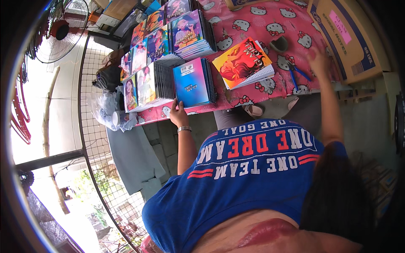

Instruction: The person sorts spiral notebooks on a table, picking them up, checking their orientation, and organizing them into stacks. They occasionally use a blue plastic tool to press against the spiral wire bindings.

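My left hand (179, 114) is at the front left corner of a blue and pink spiral notebook (193, 86), thumb on the cover and fingers at its edge. That notebook lies face down or turned on a small pile, its wire binding to the right. To the right sits a short stack of spiral notebooks with an orange and yellow illustrated cover (244, 63). My right hand (318, 61) is raised over the table's right side, smeared by motion, between blue-handled pliers (295, 76) and a cardboard box. Whether it holds anything cannot be made out.
Several tall stacks of illustrated notebooks (158, 42) fill the table's left. A pink patterned cloth (249, 25) covers the table. At right stands a big cardboard box (354, 42); a dark greenish object (279, 44) lies near the pliers. Plastic bags (107, 110) hang at the left edge.
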The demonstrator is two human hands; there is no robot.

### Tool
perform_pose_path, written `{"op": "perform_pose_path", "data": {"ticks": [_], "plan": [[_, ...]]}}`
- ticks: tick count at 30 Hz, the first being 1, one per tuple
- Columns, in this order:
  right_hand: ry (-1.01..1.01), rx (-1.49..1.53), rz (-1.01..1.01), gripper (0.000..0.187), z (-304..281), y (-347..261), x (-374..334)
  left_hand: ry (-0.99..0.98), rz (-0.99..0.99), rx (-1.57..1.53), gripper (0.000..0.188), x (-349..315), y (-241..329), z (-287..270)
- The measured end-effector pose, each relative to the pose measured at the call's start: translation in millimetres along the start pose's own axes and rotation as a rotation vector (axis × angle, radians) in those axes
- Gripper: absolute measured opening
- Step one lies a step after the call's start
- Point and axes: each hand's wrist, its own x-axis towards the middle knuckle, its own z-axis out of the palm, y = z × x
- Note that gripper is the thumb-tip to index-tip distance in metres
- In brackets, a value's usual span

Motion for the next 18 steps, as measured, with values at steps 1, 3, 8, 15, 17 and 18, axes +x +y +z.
{"op": "perform_pose_path", "data": {"ticks": [1, 3, 8, 15, 17, 18], "plan": [[0.110, -0.106, 0.053, 0.047, 3.9, 16.5, 13.2, -0.024, -0.006, -0.007, 0.039, 1.3, 3.2, -0.2], [0.051, -0.209, 0.117, 0.042, 7.8, 29.0, 27.0, -0.045, 0.008, -0.016, 0.039, 2.2, -1.2, -3.3], [-0.054, -0.235, 0.040, 0.032, 20.8, 58.1, 36.3, -0.027, 0.091, -0.032, 0.038, 5.6, -7.1, -4.7], [0.216, 0.148, -0.073, 0.035, 5.4, 63.6, 51.1, 0.085, 0.517, 0.312, 0.031, 15.2, 66.6, 18.0], [0.242, 0.282, -0.285, 0.038, -4.2, 51.1, 57.2, -0.052, 0.805, 0.137, 0.029, -2.7, 134.6, 53.7], [0.218, 0.315, -0.255, 0.037, -7.9, 33.0, 59.4, -0.302, 0.892, -0.094, 0.031, -16.6, 164.4, 73.5]]}}
